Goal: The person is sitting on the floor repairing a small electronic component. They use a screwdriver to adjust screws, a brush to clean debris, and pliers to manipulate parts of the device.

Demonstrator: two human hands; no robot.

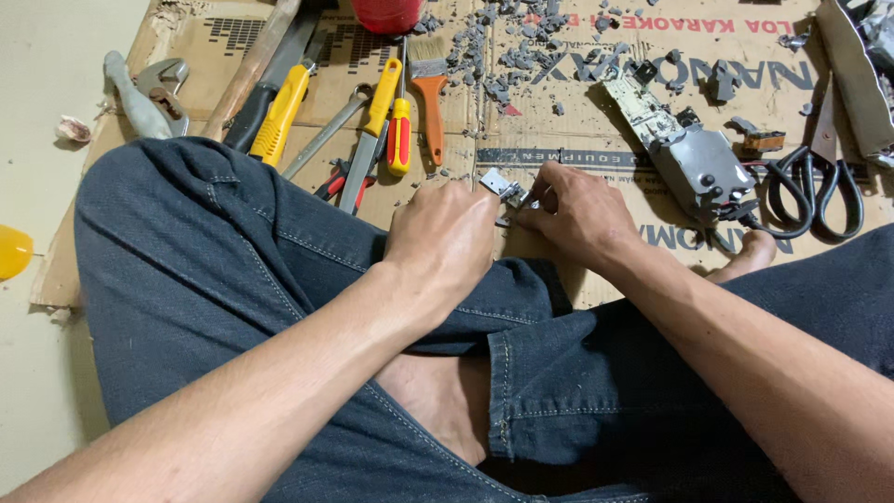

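Knees in dark jeans [233, 251] frame the work; just beyond them the left hand [445, 237] and right hand [573, 212] both pinch a small metal bracket [498, 184] low over the cardboard [596, 130]. Steady, close grips suit it best. Farther off lie screwdrivers [391, 116], a brush [430, 88], scissors [819, 172].

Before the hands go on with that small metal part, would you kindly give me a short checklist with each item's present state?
1. Small metal part gripped by both hands: ok, left hand and right hand pinch it.
2. Part in view: not ok, mostly covered by fingers.
3. Tools within reach: ok, yellow-handled screwdriver lies just ahead.
4. Cardboard free of debris: not ok, grey fragments scattered.
5. Scissors shut: cannot tell.
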